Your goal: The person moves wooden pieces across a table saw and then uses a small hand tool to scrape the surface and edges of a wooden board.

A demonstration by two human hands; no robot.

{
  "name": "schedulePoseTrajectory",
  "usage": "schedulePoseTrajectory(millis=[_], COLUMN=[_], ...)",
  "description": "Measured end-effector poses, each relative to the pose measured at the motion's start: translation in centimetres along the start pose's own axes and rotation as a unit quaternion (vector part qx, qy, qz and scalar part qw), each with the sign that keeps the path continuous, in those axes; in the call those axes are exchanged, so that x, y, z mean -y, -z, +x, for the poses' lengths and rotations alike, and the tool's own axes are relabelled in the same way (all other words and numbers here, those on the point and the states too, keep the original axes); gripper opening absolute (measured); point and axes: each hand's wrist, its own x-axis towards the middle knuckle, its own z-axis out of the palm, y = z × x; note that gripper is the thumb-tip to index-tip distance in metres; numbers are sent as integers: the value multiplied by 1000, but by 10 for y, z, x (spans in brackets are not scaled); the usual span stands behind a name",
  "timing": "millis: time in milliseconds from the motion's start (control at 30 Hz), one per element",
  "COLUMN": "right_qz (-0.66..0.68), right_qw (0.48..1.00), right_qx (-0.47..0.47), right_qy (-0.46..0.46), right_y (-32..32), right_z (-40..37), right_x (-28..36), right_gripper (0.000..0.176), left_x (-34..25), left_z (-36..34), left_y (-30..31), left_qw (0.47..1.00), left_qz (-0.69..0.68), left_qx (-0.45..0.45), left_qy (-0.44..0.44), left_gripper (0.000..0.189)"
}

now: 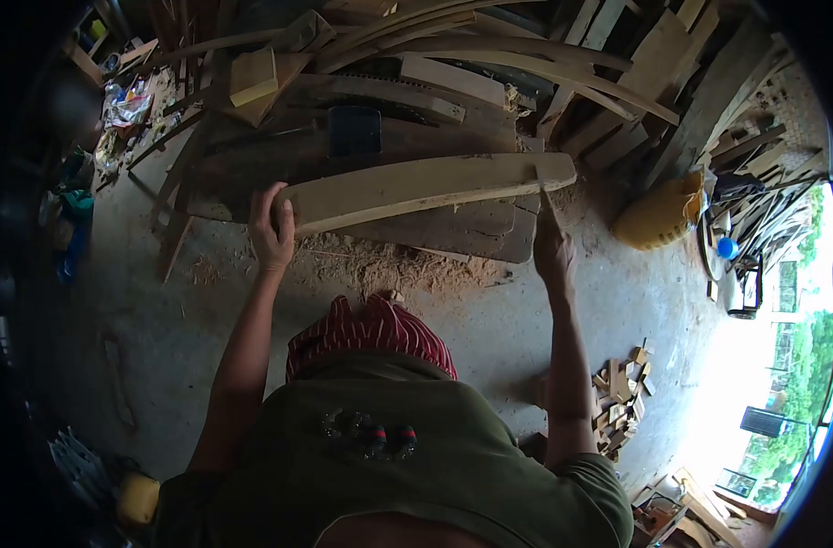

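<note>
A long, slightly curved wooden plank [407, 190] lies across a dark wooden work surface [435, 228]. My left hand [272, 228] is closed around its left end, with the thumb on the near side. Close to the plank's right end, my right hand [554, 256] is closed on a slim tool [542, 185]. The tool's narrow tip touches the plank there; its kind is too small and dark to make out. A paler patch shows on the plank's right tip.
Wood shavings [389, 265] cover the floor before the work surface. Behind the plank lie a dark rectangular piece [354, 131], a wood block [253, 77] and several curved strips [526, 57]. A yellow sack [659, 215] stands at right, offcuts [622, 393] nearer me.
</note>
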Motion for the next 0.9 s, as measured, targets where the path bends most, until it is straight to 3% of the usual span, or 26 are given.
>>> schedulePoseTrajectory(millis=[67,133,233,300,367,500,600,633,700,800,900], right_qz=[4,17,2,-28,30,34,-27,-46,-45,-53,-103], right_qw=[1000,997,998,999,998,998,987,989,999,992,981], right_qx=[-12,-77,-54,19,-10,-32,-105,-73,21,-99,-114], right_qy=[-15,1,-25,11,48,-41,118,122,23,49,117], right_y=[0,-12,9,-5,-11,0,-23,-15,5,-2,-17], right_z=[-1,24,33,15,11,48,45,30,26,60,53], right_x=[2,-41,-22,5,4,-33,-23,2,13,-42,-38], right_gripper=[43,42,43,43,44,44,49,49,44,48,49], left_x=[1,1,1,1,-1,-1,-3,-3,-1,-1,-3], left_z=[-1,-3,1,0,0,1,2,1,-1,-1,-1], left_y=[-1,-1,-1,-1,-2,-1,-3,-4,-1,-2,-3], left_qw=[1000,1000,1000,1000,1000,1000,1000,1000,1000,1000,1000], left_qz=[-7,-9,-9,-3,-1,-3,0,-1,4,3,1], left_qx=[4,8,0,-4,-10,-9,-12,-14,-10,-12,-12], left_qy=[8,7,-4,-6,0,-2,-3,2,7,4,6], left_gripper=[33,34,35,34,34,34,33,33,33,32,32])
